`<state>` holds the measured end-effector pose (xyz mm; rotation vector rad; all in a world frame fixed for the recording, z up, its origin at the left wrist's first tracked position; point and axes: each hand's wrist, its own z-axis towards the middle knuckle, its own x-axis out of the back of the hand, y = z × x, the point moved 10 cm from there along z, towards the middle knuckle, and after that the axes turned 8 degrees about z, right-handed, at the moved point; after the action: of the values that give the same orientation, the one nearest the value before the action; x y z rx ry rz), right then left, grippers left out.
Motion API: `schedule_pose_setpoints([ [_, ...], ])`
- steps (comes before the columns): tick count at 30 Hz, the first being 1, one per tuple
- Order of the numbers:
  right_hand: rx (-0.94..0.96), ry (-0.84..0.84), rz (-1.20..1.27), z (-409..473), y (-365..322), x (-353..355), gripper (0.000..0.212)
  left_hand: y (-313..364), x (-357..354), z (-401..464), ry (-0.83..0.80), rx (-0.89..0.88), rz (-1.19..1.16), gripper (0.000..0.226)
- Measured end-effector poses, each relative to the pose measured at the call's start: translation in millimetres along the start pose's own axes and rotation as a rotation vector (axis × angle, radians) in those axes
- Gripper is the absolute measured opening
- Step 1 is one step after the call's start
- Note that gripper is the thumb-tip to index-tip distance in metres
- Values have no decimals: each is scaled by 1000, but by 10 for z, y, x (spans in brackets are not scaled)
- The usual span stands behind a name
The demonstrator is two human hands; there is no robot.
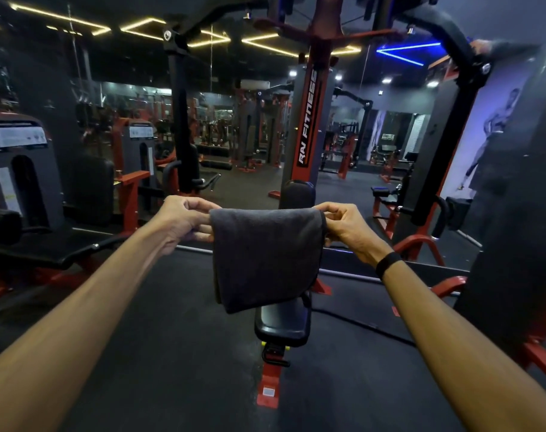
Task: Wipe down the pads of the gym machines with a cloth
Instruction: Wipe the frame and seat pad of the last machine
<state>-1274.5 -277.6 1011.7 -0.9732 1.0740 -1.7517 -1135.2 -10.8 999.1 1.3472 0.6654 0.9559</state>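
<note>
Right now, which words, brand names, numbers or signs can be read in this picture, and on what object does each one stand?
"RAJ FITNESS": reads up the red and black upright column behind the cloth.
Instruction placards on the grey machines at left: too blurred to read.
Small sticker on the seat's red base: too small to read.
Distant wall sign: unreadable.

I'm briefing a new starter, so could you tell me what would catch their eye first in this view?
A folded dark grey cloth hangs at centre, pinched at its top corners by the left hand and right hand. Just below it sits the machine's black seat pad, and behind rises a red-and-grey column lettered RAJ FITNESS.
</note>
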Motion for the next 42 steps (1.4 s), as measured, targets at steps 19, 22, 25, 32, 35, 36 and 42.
schedule_pose_setpoints([
  [19,-358,69,276,1504,1465,985,40,-574,-922,1998,-64,132,144,35],
  [22,-336,85,380,1762,1525,1106,41,-512,-1021,2410,19,49,307,36],
  [25,-287,65,347,2010,1538,1181,35,-405,-1056,2757,102,-46,480,33],
  [32,-118,175,-272,2635,1615,1274,33,-322,-1113,3429,112,-248,632,27],
  [35,-77,250,-352,2886,1678,1332,24,-391,-1098,3790,92,-298,642,23],
  [36,-78,269,-379,2969,1695,1355,21,-412,-1086,3935,86,-319,641,21],
  [42,-82,359,-591,3504,1740,1447,14,-436,-1105,4762,19,-409,592,18],
])
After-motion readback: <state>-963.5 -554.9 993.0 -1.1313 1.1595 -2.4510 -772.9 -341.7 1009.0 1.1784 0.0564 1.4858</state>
